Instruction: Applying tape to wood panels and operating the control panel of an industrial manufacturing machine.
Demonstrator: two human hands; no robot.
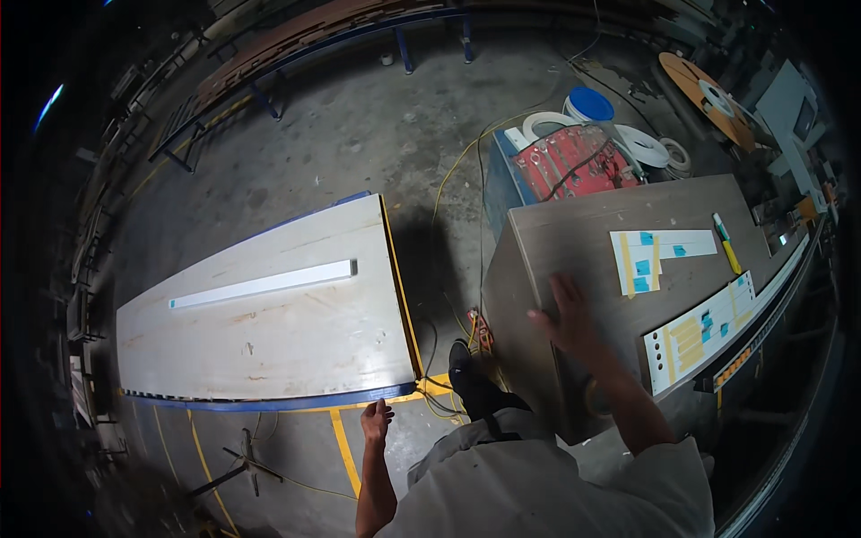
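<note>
My right hand (576, 325) is over the brown bench top (560, 238), fingers spread, with nothing in it; it is slightly blurred, and I cannot tell whether it touches the surface. To its right lie white strips (626, 260) with yellow and blue tape, a longer taped white panel (700, 332) with dark holes, and a yellow-green marker-like tool (727, 244). My left hand (377, 420) hangs by the near right corner of a low white-topped platform (296, 359), fingers loosely bent and apart, holding nothing. A long narrow white strip (265, 284) lies on that platform.
Behind the bench are a red tool-strewn surface (574, 161), a blue-lidded bucket (589, 104) and rolls of white edging (641, 145). Cables (435, 394) run over the floor beside my foot (460, 356). A blue-legged rack (332, 45) stands at the back.
</note>
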